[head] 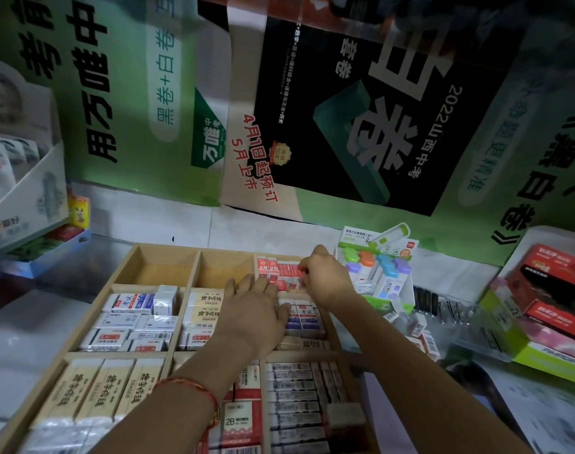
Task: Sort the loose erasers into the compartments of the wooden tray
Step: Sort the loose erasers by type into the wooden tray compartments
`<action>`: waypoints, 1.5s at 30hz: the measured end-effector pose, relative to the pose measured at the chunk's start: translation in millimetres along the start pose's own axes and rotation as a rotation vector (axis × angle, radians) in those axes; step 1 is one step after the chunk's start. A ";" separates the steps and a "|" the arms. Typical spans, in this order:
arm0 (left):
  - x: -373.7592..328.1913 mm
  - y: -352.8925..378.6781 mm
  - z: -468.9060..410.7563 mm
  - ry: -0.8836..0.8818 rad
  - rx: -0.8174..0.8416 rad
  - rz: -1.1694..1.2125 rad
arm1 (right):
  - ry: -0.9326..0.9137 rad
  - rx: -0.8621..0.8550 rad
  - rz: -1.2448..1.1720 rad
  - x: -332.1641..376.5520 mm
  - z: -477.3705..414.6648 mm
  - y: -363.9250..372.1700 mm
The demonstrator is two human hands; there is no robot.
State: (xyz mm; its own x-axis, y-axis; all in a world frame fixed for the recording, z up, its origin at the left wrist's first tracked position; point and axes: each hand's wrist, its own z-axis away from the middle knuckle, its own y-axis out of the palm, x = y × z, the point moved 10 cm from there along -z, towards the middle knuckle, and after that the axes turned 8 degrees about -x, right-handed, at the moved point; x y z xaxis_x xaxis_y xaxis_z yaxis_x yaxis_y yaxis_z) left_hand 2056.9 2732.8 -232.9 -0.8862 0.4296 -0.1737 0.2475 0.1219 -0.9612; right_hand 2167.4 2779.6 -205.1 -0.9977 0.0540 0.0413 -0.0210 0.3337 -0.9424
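The wooden tray (199,257) fills the lower middle of the head view, with most compartments full of boxed erasers. Its two far-left and far-middle compartments (158,267) hold nothing. The far-right compartment holds red-and-white 2B erasers (273,268). My right hand (325,276) reaches into that compartment, fingers curled onto a red-and-white eraser there. My left hand (253,306) lies flat, fingers straight, over the divider and the white erasers (307,317) in the compartment below.
A display box of coloured sharpener-erasers (377,267) stands right of the tray. Loose small erasers (420,332) lie on the table beside it. Red and green boxes (554,290) sit far right. A white display stand (21,191) is at the left. Posters cover the wall.
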 end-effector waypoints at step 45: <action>-120.0 -54.7 95.5 0.265 -0.267 0.040 | 0.205 -0.293 -0.495 -166.4 197.4 -25.7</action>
State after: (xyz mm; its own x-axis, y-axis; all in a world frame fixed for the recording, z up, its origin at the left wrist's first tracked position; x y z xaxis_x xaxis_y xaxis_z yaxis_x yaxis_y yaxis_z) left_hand 2112.3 2589.2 -180.0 -0.7504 0.6510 -0.1146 0.4039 0.3142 -0.8592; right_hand 2321.1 2576.3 -253.3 -0.8409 -0.0036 0.5412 -0.4311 0.6091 -0.6657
